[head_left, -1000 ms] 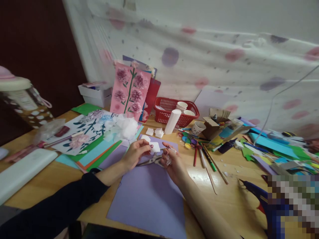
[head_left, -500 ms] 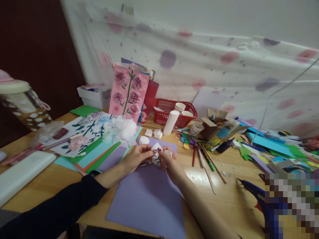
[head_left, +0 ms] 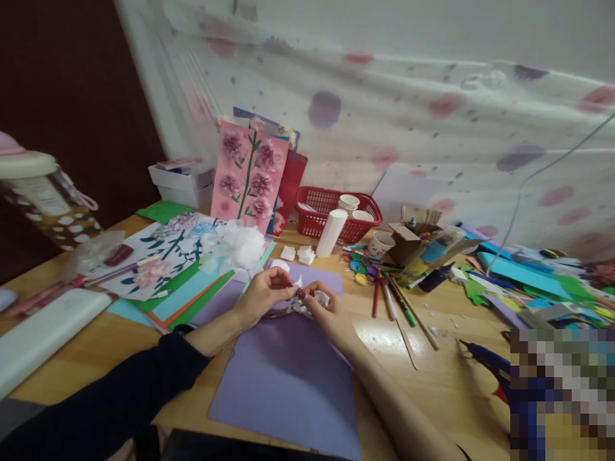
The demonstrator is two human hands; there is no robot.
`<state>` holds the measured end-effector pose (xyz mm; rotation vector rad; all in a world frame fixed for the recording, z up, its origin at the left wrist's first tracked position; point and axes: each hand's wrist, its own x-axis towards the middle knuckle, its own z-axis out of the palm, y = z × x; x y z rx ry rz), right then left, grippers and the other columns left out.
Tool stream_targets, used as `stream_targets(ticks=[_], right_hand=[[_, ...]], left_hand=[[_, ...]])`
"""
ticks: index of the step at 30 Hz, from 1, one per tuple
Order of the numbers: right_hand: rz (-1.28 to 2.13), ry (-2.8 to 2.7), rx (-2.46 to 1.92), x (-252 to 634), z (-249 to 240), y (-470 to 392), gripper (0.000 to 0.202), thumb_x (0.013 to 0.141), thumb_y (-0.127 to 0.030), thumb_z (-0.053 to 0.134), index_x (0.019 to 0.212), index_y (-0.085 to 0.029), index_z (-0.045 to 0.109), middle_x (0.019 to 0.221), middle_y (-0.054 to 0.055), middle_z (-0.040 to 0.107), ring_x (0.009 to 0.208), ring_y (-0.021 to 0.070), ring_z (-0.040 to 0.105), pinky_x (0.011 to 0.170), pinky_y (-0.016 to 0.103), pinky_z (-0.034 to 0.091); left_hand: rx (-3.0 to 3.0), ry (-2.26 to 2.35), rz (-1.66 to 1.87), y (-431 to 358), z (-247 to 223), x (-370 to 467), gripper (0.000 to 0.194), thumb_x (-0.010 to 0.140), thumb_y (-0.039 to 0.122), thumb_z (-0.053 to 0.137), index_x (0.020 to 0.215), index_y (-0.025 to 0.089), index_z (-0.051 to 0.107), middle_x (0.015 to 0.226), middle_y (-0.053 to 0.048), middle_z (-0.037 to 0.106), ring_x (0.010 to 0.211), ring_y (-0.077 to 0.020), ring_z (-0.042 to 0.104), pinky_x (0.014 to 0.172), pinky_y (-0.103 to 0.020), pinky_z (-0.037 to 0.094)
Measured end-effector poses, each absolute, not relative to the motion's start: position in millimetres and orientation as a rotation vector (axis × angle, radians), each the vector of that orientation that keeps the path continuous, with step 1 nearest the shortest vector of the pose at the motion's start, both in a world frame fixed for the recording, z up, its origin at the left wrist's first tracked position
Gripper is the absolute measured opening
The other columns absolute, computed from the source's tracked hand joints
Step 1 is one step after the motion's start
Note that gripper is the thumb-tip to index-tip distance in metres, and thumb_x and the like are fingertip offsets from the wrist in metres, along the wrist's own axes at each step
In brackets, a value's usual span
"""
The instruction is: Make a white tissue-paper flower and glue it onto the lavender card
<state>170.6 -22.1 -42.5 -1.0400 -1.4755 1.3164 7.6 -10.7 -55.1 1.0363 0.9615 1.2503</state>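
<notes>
Above the purple sheet (head_left: 288, 378), my left hand (head_left: 265, 293) and my right hand (head_left: 329, 312) meet fingertip to fingertip. Pinched between them is a small piece of white tissue paper (head_left: 298, 282), its tip poking up. Beneath the fingers lie scissors (head_left: 298, 308), mostly hidden. Some crumpled white paper (head_left: 321, 298) shows by the right hand; whether that hand holds it, I cannot tell. Just behind the left hand is a round white piece (head_left: 280, 266). Small stacks of white paper squares (head_left: 304, 254) sit farther back, beside an upright white roll (head_left: 331, 234).
A red basket (head_left: 307, 224) with paper cups stands at the back. Paint pots (head_left: 361, 269), brushes (head_left: 388, 298) and a patterned cup (head_left: 380, 244) are right of centre. A glue gun (head_left: 485, 358) lies front right. Coloured paper sheets (head_left: 192, 298) and white fluff (head_left: 243, 246) cover the left.
The white paper, spread flat between my fingers before, is now gathered into a small pinched point. My fingertips have come together around it, and the scissors beneath show more.
</notes>
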Motion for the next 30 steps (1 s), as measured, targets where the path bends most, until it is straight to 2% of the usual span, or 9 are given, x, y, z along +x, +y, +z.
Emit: stream_targets(ticks=[5, 12, 19, 23, 26, 28, 30], right_hand=[[1.401, -1.547, -1.01, 172.7, -44.0, -25.7, 0.015, 0.079, -0.033, 0.053, 0.078, -0.019, 0.059, 0.051, -0.007, 0.041, 0.048, 0.0092, 0.031, 0.048, 0.022, 0.024], [1.228, -1.781, -0.986, 174.9, -45.8, -24.2, 0.017, 0.08, -0.035, 0.058, 0.077, -0.018, 0.06, 0.068, -0.002, 0.053, 0.063, 0.0121, 0.045, 0.061, 0.024, 0.034], [1.18, -1.828, -1.012, 174.1, -46.5, -22.8, 0.021, 0.083, -0.037, 0.057, 0.077, -0.017, 0.062, 0.069, -0.001, 0.056, 0.065, 0.0132, 0.046, 0.063, 0.025, 0.034], [1.184, -1.839, -1.016, 173.8, -48.7, -21.7, 0.025, 0.083, -0.04, 0.055, 0.079, -0.017, 0.063, 0.068, -0.001, 0.056, 0.063, 0.0127, 0.045, 0.061, 0.024, 0.033], [1.256, -1.774, -1.055, 173.2, -50.5, -20.8, 0.028, 0.082, -0.044, 0.055, 0.077, -0.017, 0.059, 0.06, -0.003, 0.05, 0.056, 0.0111, 0.04, 0.054, 0.023, 0.029], [1.278, -1.713, -1.083, 172.9, -51.6, -19.5, 0.029, 0.083, -0.045, 0.053, 0.075, -0.018, 0.056, 0.056, -0.005, 0.046, 0.052, 0.0104, 0.037, 0.052, 0.023, 0.028], [1.268, -1.673, -1.096, 172.9, -52.7, -17.9, 0.027, 0.083, -0.044, 0.051, 0.073, -0.019, 0.053, 0.054, -0.005, 0.044, 0.051, 0.0101, 0.035, 0.051, 0.023, 0.027]], left_hand=[[0.991, 0.882, 1.169, -10.7, -55.2, 6.6, 0.042, 0.053, 0.028, 0.087, 0.078, 0.014, 0.057, 0.069, 0.003, 0.063, 0.063, -0.0106, 0.06, 0.06, -0.022, 0.043], [0.928, 0.838, 1.047, -12.5, -54.6, 5.2, 0.047, 0.048, 0.034, 0.092, 0.07, 0.013, 0.055, 0.058, 0.005, 0.06, 0.052, -0.0054, 0.054, 0.052, -0.017, 0.04], [0.936, 0.868, 1.046, -13.3, -53.4, 6.0, 0.046, 0.048, 0.037, 0.091, 0.067, 0.013, 0.057, 0.056, 0.004, 0.06, 0.047, -0.0049, 0.051, 0.046, -0.017, 0.036], [0.946, 0.891, 1.043, -13.2, -56.8, 6.3, 0.044, 0.05, 0.039, 0.09, 0.068, 0.011, 0.062, 0.06, 0.001, 0.064, 0.051, -0.0061, 0.054, 0.05, -0.017, 0.04], [0.941, 0.906, 1.056, -11.9, -59.7, 7.0, 0.045, 0.056, 0.048, 0.085, 0.07, 0.009, 0.067, 0.061, -0.001, 0.065, 0.053, -0.007, 0.055, 0.053, -0.019, 0.044], [0.937, 0.904, 1.088, -10.8, -60.2, 7.5, 0.047, 0.061, 0.055, 0.079, 0.072, 0.01, 0.07, 0.063, -0.002, 0.065, 0.056, -0.0078, 0.056, 0.058, -0.021, 0.048], [0.943, 0.902, 1.12, -10.2, -59.0, 7.7, 0.046, 0.062, 0.054, 0.078, 0.075, 0.01, 0.073, 0.066, -0.003, 0.067, 0.06, -0.0094, 0.058, 0.065, -0.024, 0.052]])
